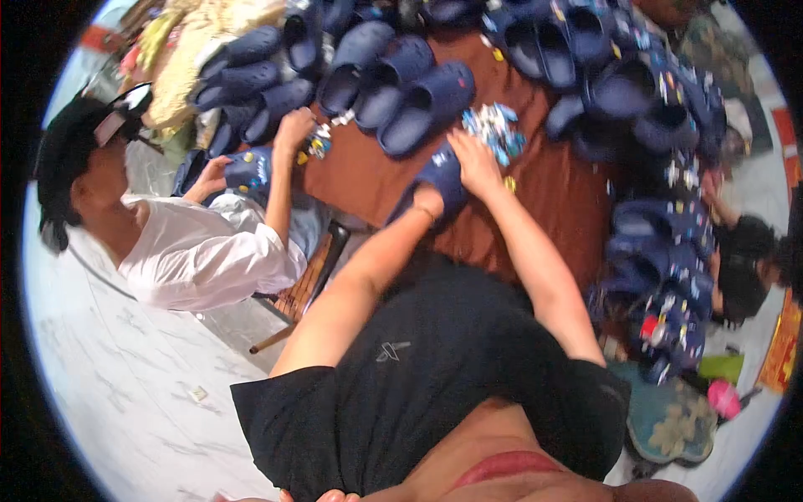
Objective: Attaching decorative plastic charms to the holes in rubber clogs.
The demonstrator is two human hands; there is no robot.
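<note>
A navy clog (446,173) with a small white charm on its upper is in front of me, over the near part of the table. My left hand (428,201) reaches inside it through the foot opening and holds it; the fingers are hidden within. Against the clog's toe, my right hand (473,161) has its fingers bent and pressed together; what they pinch is too small to make out. Just beyond that hand lies a pile of blue and white charms (495,132). A few yellow charms (509,182) sit beside my right wrist.
Rows of navy clogs (427,107) stand on the brown-covered table (539,201). More clogs with charms (661,251) are heaped along its right side. To the left, a seated person (209,243) in white handles another clog (248,170); another person (744,259) is at the right.
</note>
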